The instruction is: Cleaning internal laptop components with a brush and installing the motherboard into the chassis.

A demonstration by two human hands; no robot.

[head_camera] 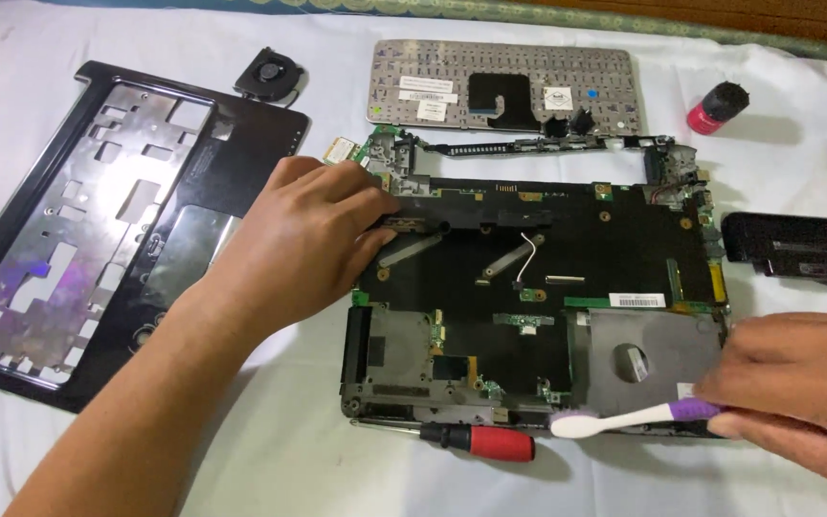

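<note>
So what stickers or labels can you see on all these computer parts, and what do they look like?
White stickers: two small rectangles on the back of the grey keyboard, left of its black patch.
Square sticker: white, right of that patch.
Barcode label: narrow white strip on the open laptop base, near the right hand.

Kbd (507, 84), fan (268, 73), screwdriver (479, 440) (red-handled)

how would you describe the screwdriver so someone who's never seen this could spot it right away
Start at the opened laptop base in the middle of the white cloth. Along its near edge, just left of the toothbrush held by the right hand, lies the screwdriver. It is the only tool with a red-and-black handle.
</note>
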